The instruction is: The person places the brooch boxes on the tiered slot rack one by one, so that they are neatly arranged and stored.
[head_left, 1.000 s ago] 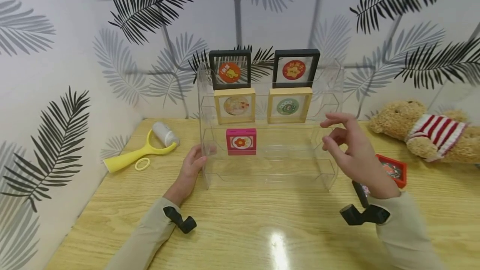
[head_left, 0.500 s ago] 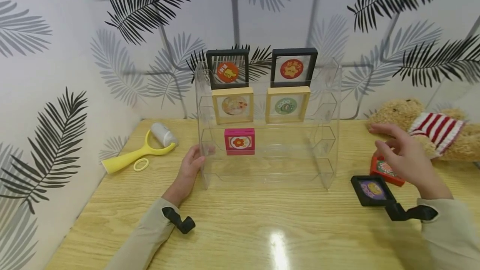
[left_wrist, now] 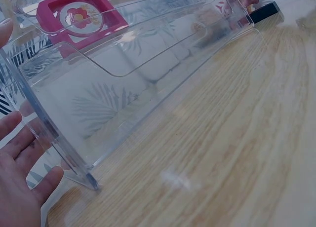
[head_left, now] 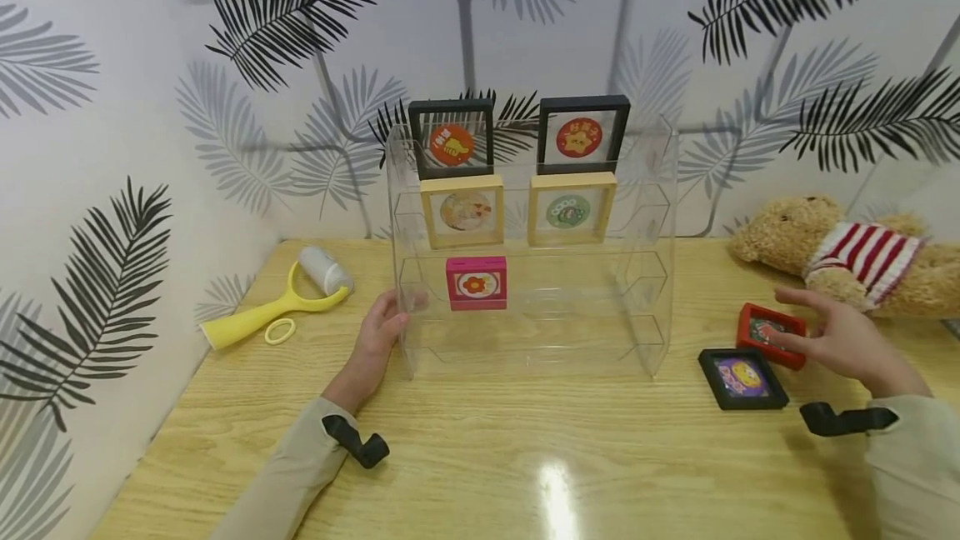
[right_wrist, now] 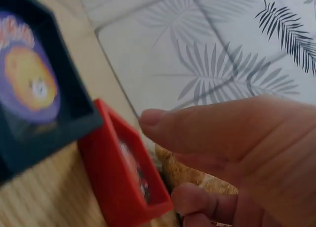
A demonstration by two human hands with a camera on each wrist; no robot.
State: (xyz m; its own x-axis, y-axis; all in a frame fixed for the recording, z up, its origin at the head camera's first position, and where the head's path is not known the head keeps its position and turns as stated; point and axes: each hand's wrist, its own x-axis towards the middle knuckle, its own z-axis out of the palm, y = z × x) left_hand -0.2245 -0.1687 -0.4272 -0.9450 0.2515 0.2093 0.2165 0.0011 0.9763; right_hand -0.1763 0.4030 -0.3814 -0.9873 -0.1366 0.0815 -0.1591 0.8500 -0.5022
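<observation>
My left hand (head_left: 381, 327) rests against the left side of a clear acrylic display rack (head_left: 562, 327), its fingers spread along the side panel (left_wrist: 54, 143). On the rack stand two black frames (head_left: 582, 140), two cream frames (head_left: 572, 211) and a pink frame (head_left: 477, 283) with a flower picture. At the right, my right hand (head_left: 851, 348) is over a small red frame (head_left: 771, 336) lying on the table. Its thumb and fingers are apart around the far end of that red frame (right_wrist: 128, 172); contact is hard to tell. A black frame (head_left: 744, 378) with a purple picture lies beside it.
A teddy bear (head_left: 862, 252) in a striped shirt lies behind the right hand. A yellow slingshot-shaped piece (head_left: 277, 307), a yellow ring (head_left: 281, 332) and a grey-white cylinder (head_left: 326, 271) lie at the left. A leaf-patterned wall (head_left: 525, 40) stands behind the wooden table (head_left: 480, 457).
My right hand has moved right and down from beside the rack to the red frame, uncovering the black frame. My left hand has stayed at the rack's side.
</observation>
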